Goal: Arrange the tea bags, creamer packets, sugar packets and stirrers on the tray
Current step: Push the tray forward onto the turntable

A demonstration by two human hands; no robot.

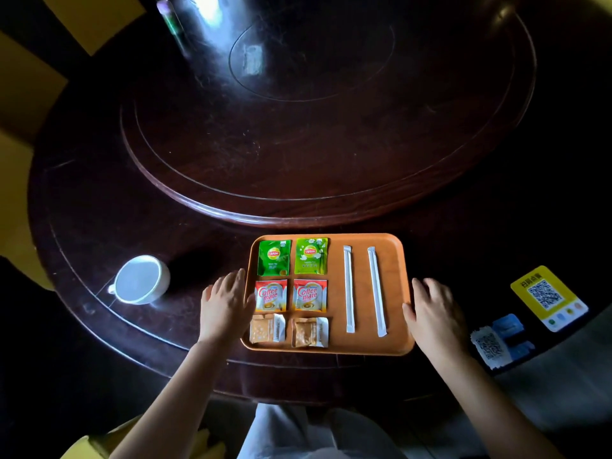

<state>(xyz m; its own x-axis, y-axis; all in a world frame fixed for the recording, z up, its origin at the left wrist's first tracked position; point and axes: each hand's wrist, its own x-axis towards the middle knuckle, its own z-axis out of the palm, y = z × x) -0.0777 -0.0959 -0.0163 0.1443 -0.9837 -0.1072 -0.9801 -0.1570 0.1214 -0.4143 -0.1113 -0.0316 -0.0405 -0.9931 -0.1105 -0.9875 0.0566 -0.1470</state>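
Observation:
An orange tray (pixel 394 293) lies on the dark round table near its front edge. On it, two green tea bags (pixel 274 257) (pixel 311 255) form the far row, two red-and-white creamer packets (pixel 270 295) (pixel 310 294) the middle row, and two tan sugar packets (pixel 267 328) (pixel 310 332) the near row. Two white wrapped stirrers (pixel 348 288) (pixel 376 290) lie side by side to the right of them. My left hand (pixel 225 306) rests flat at the tray's left edge and my right hand (pixel 430 313) at its right edge, both with fingers apart and holding nothing.
A white cup (pixel 140 279) stands on the table to the left of the tray. A yellow QR-code card (pixel 548 298) and a blue-and-white QR card (pixel 501 341) lie at the right. A raised turntable (pixel 298 127) fills the table's middle behind the tray.

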